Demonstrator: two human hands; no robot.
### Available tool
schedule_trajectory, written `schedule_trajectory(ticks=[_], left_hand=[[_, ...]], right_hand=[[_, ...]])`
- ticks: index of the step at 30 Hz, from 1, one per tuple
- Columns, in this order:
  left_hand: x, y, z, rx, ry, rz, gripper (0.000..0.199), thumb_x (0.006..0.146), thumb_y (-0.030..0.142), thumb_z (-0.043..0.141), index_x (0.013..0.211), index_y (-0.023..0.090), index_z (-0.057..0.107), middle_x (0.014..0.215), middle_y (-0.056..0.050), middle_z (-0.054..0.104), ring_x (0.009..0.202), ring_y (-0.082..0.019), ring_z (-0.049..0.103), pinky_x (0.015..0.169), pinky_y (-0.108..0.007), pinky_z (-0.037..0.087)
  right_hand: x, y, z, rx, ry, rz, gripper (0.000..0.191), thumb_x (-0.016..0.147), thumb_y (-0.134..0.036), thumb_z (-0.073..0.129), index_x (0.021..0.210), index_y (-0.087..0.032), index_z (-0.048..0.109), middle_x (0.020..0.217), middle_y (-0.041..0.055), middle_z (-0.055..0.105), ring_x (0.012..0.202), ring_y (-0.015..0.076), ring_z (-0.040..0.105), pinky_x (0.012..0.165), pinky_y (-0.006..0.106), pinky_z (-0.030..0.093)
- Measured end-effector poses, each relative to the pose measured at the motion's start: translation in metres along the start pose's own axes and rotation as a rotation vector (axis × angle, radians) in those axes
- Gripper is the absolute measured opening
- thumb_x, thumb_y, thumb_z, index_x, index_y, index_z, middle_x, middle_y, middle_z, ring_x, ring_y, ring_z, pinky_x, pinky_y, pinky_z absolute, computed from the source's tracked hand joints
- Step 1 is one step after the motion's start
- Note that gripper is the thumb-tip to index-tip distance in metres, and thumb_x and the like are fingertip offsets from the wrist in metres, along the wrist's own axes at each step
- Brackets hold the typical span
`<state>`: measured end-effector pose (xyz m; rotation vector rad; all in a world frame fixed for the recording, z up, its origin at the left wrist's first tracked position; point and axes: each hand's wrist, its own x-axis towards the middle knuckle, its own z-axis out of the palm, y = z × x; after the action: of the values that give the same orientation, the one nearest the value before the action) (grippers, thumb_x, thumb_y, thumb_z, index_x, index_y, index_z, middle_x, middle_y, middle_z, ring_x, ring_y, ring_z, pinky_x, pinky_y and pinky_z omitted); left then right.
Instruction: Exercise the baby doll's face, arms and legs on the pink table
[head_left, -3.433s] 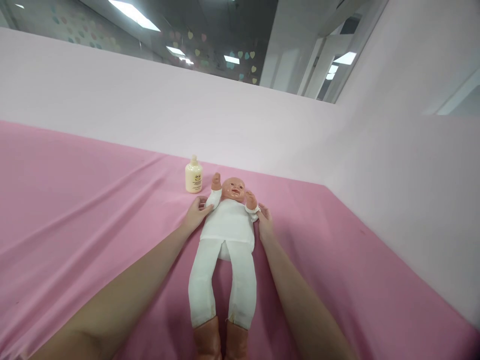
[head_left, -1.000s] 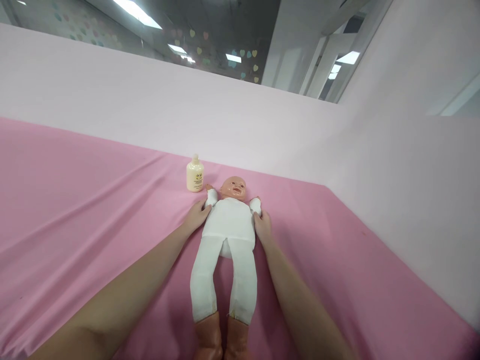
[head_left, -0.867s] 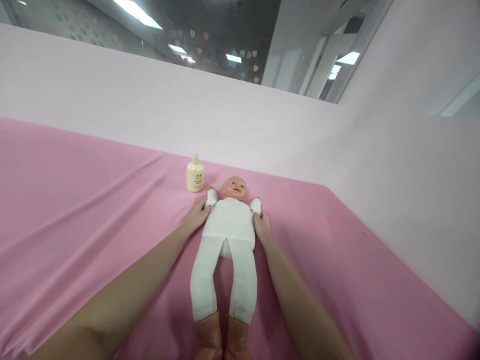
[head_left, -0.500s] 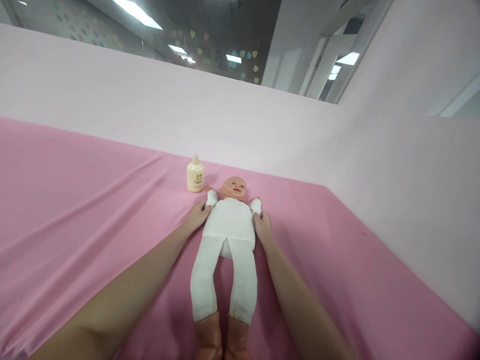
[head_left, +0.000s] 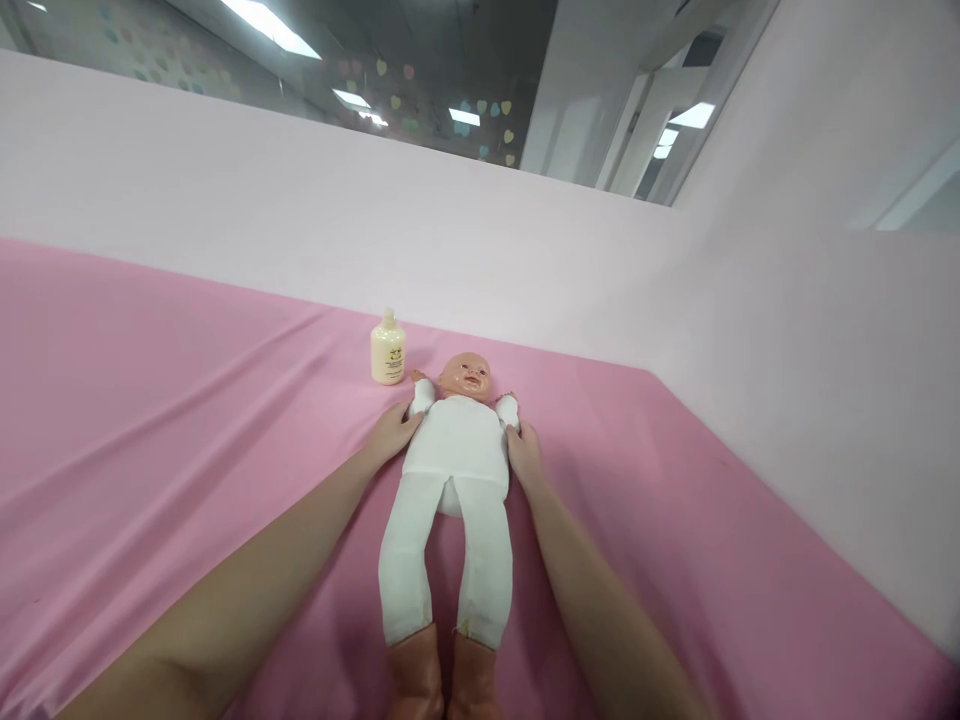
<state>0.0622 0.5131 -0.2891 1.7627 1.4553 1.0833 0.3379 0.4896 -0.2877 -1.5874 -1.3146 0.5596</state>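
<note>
A baby doll (head_left: 456, 440) in white cloth lies on its back on the pink sheet, its head away from me and its brown feet toward me. Its arms are bent upward beside the head. My left hand (head_left: 392, 430) is closed around the doll's arm on the left, thumb against the white cloth. On the other side, my right hand (head_left: 526, 453) grips the arm on the right near the shoulder. The fingers of both hands are partly hidden beneath the doll's arms. A cream-coloured bottle (head_left: 388, 350) stands upright just left of the doll's head.
The pink sheet (head_left: 187, 370) covers the surface and has long creases at the left. A white wall (head_left: 480, 250) rises behind it and along the right side. Above the back wall is a glass window (head_left: 420, 60) with heart stickers and reflected ceiling lights.
The view has shifted very slightly. Both hands stay at the doll's arms, and the doll and bottle keep their places.
</note>
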Motion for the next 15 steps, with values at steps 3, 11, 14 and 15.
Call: schedule_trajectory(ticks=[3,11,14,15], left_hand=[[-0.0015,0.0013,-0.0006,-0.018,-0.003,-0.001,0.058,0.090,0.050,0.051,0.135,0.015,0.061,0.130,-0.013,0.068,0.117,-0.032,0.064,0.104,-0.045,0.048],[-0.0028,0.0043,-0.0019,-0.043,-0.018,0.024,0.056,0.090,0.048,0.051,0.134,0.015,0.062,0.130,-0.011,0.069,0.117,-0.032,0.064,0.102,-0.043,0.049],[-0.0031,0.0049,-0.0024,-0.042,-0.031,0.049,0.056,0.090,0.046,0.051,0.138,0.017,0.061,0.134,-0.011,0.067,0.121,-0.032,0.062,0.105,-0.044,0.047],[-0.0031,0.0048,-0.0024,-0.041,-0.032,0.056,0.056,0.090,0.045,0.051,0.138,0.017,0.060,0.135,-0.010,0.067,0.122,-0.032,0.062,0.106,-0.044,0.046]], right_hand=[[-0.0009,-0.0038,0.0002,0.021,-0.013,0.006,0.023,0.082,-0.035,0.044,0.086,-0.019,0.060,0.096,0.0082,0.065,0.099,0.0228,0.059,0.091,0.033,0.045],[-0.0006,-0.0042,-0.0001,0.041,-0.053,-0.035,0.029,0.081,-0.032,0.043,0.096,-0.019,0.065,0.103,0.0079,0.067,0.102,0.0222,0.059,0.097,0.034,0.045],[0.0008,-0.0023,0.0005,0.036,-0.063,-0.039,0.033,0.081,-0.031,0.043,0.101,-0.019,0.066,0.110,0.0089,0.067,0.109,0.0229,0.058,0.102,0.035,0.044],[0.0012,-0.0018,0.0006,0.040,-0.069,-0.042,0.034,0.081,-0.031,0.043,0.103,-0.019,0.067,0.111,0.0089,0.067,0.111,0.0230,0.057,0.102,0.035,0.043]])
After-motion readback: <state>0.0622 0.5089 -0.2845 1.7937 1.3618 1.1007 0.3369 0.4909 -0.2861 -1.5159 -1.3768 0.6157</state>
